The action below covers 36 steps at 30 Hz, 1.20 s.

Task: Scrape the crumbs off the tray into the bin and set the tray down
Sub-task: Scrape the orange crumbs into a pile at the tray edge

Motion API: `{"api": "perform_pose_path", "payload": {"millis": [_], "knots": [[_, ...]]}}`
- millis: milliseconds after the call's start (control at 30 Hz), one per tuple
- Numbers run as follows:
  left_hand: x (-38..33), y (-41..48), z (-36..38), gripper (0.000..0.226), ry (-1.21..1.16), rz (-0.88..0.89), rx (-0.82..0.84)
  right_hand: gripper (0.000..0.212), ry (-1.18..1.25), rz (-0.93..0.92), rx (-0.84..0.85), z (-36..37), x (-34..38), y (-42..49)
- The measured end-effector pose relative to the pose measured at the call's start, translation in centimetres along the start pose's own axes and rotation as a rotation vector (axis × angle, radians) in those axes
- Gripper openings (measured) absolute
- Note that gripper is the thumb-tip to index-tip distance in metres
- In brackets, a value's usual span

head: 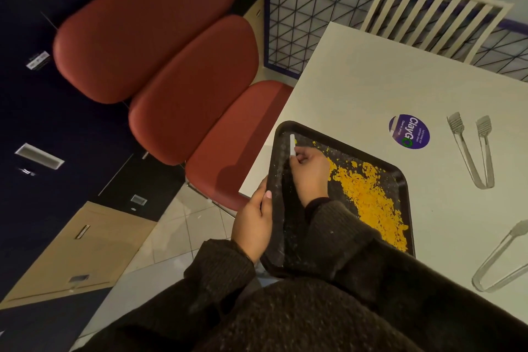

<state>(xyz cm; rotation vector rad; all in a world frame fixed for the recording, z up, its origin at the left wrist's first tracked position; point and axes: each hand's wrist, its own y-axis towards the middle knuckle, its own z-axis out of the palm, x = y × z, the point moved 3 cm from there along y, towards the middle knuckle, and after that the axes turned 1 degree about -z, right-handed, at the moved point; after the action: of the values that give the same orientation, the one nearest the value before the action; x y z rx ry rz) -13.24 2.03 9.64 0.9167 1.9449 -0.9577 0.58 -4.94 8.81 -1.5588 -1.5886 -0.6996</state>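
Note:
A black tray (294, 240) lies at the left corner of the white table (357, 88), its near end past the table's edge. Yellow crumbs (368, 197) are heaped along the tray's right side. My left hand (253, 226) grips the tray's left rim, thumb on top. My right hand (310, 173) is over the tray's far left part, closed on a thin white scraper (292, 144) that points toward the far corner. No bin is in view.
Two metal tongs (471, 151) (500, 260) lie on the table to the right, and a round purple sticker (409, 131) sits beyond the tray. Red chairs (183, 88) stand left of the table. Dark cabinets (43, 123) and tiled floor (171, 231) lie further left.

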Motion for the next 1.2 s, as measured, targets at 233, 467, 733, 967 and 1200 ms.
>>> {"api": "perform_pose_path", "payload": {"millis": [233,467,733,967,1200], "knots": [[0.6,0.5,0.2,0.050,0.041,-0.079,-0.031,0.018,-0.012,-0.014,0.018,-1.4,-1.4,-1.7],[-0.1,0.3,0.0,0.045,-0.002,-0.027,-0.013,0.023,-0.087,-0.118,0.062,-0.5,-0.7,-2.3],[0.0,0.1,0.0,0.044,-0.010,-0.031,-0.040,0.024,-0.018,0.061,-0.092,-2.5,-3.0,1.3],[-0.2,0.1,-0.2,0.044,-0.067,-0.036,-0.021,0.030,-0.104,0.114,-0.132,-4.5,-5.6,0.5],[0.5,0.5,-0.1,0.044,-0.087,-0.034,-0.010,0.027,-0.158,-0.081,0.037,-2.3,-5.3,-3.6]]}}
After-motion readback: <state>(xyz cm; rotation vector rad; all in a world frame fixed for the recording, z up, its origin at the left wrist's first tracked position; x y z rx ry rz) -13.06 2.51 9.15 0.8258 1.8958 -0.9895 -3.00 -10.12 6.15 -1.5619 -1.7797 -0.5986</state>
